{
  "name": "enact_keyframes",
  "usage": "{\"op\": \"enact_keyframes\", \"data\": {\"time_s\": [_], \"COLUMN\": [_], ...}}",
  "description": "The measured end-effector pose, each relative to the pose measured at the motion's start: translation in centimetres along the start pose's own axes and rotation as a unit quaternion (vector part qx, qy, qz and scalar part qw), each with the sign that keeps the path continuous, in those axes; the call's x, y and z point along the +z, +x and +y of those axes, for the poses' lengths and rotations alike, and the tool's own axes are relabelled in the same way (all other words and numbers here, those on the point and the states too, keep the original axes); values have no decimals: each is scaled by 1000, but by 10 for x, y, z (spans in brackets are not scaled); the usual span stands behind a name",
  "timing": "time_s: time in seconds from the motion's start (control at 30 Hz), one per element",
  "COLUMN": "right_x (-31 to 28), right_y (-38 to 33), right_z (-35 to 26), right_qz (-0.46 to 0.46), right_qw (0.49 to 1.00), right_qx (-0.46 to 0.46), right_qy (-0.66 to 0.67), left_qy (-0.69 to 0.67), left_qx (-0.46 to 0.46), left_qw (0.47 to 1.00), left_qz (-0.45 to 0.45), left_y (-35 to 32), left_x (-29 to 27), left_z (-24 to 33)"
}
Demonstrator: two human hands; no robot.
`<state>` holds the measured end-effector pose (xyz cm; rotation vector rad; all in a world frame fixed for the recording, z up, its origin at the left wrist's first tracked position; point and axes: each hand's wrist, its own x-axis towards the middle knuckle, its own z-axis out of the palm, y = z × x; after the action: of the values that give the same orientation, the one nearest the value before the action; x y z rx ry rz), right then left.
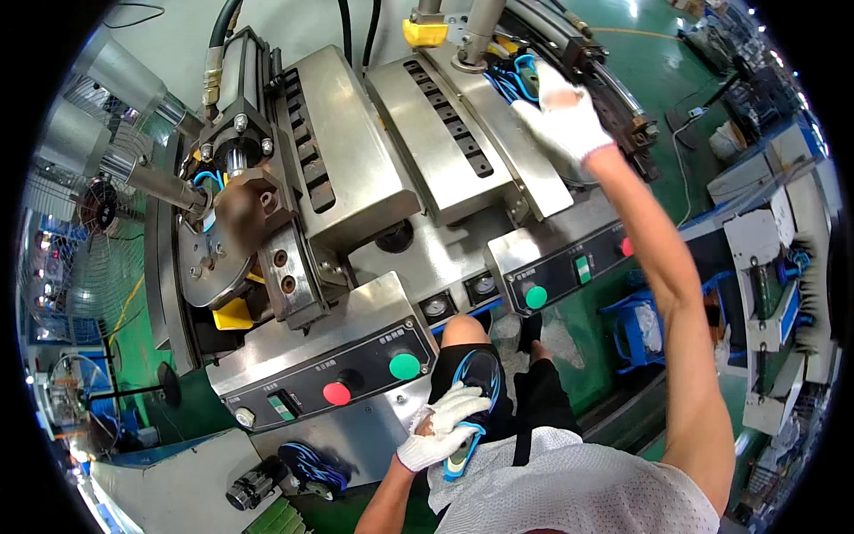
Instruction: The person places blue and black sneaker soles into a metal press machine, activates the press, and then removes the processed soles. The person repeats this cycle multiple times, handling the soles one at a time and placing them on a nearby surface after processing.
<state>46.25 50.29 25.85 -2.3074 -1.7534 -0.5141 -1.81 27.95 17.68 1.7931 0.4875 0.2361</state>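
In the lower middle of the frame, the gloved left hand (442,427) is clamped on a black and blue shoe sole (471,396). In the upper right, the gloved right hand (562,114) rests, probably with fingers apart, on another blue sole (514,82) in the press machine (445,142).

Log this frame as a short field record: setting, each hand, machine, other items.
Setting: factory floor, person standing at a steel press machine
Left hand: white glove, holding a black-and-blue shoe against the body
Right hand: white glove, reaching up to a second blue shoe at the machine's right station
Control panels: near one with a red button and a green button
Other: another shoe lying below the near panel; fan at left
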Motion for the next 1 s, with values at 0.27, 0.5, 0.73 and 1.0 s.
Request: {"op": "enact_keyframes", "data": {"time_s": [0.27,0.5,0.73,1.0], "right_x": [-17,-81,-179,-158], "right_y": [-270,-341,-532,-604], "right_z": [-110,-81,-57,-6], "right_qz": [-38,-47,-191,350], "right_qw": [957,912,838,739], "right_qx": [-102,-8,130,417], "right_qy": [268,407,494,397], "left_qy": [49,-18,45,-9], "left_qx": [36,5,167,450], "left_qw": [998,989,972,891], "left_qz": [20,150,162,-60], "left_y": [6,22,106,172], "left_x": [28,62,124,275], "left_z": [6,14,91,252]}}
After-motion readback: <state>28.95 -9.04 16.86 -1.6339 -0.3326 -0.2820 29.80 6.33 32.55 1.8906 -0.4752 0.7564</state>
